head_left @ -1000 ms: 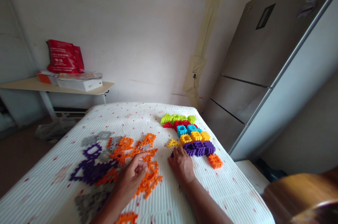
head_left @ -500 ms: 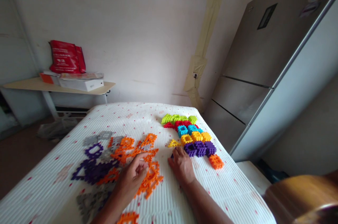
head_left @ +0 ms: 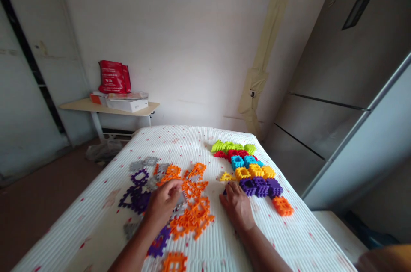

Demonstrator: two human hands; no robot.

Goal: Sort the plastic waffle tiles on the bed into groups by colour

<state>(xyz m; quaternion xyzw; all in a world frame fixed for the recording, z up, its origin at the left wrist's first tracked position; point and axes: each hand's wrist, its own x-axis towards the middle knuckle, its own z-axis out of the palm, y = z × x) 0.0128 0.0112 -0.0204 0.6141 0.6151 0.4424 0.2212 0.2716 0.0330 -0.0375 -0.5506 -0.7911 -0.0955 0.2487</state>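
Background bag (head_left: 113, 77), contents hidden; left hand (head_left: 164, 198) half-curled, right hand (head_left: 238, 205) palm-down beside purple blocks (head_left: 260, 187); both holds unclear.

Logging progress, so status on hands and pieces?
Right hand partly covers purple piece. Left hand half-curled over loose pieces, grip unclear. Left forearm hides some.

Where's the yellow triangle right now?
In the head view, the yellow triangle lies right of centre on the white cover, just beyond the right hand and left of the yellow blocks.
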